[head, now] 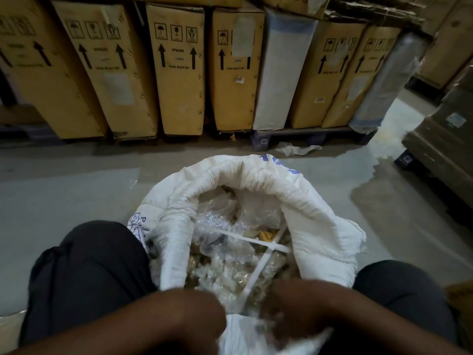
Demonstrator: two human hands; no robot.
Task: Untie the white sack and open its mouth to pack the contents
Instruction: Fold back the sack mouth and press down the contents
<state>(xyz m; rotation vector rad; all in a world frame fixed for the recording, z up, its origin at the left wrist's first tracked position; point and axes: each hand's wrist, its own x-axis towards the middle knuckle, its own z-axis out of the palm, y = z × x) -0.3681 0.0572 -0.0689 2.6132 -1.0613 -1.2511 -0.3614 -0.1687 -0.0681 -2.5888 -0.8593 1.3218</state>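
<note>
From the head camera, both hands were down at the near rim of the white sack [256, 175], and both were blurred. The left hand [189, 319] was curled, fingers closed over a fold of the sack's near edge at bottom centre. The right hand [302, 311] was bunched on the same white fabric just beside it, gripping the rim, though the blur hid the fingertips. Both forearms came in low from the bottom corners, wrists angled inward so the hands nearly met.

The sack stood on the floor [64, 190] between the person's dark-clad knees, its mouth already wide, the rim rolled outward. Inside lay clear plastic packets [222, 272] of small yellowish pieces, with white straps [256, 242] crossing over them.

The floor was grey concrete with a wet-looking patch to the right. Behind, tall cardboard boxes [179, 73] with arrows and "THIS WAY UP" leaned on a pallet [302, 137], a scrap of white paper [297, 149] below
</note>
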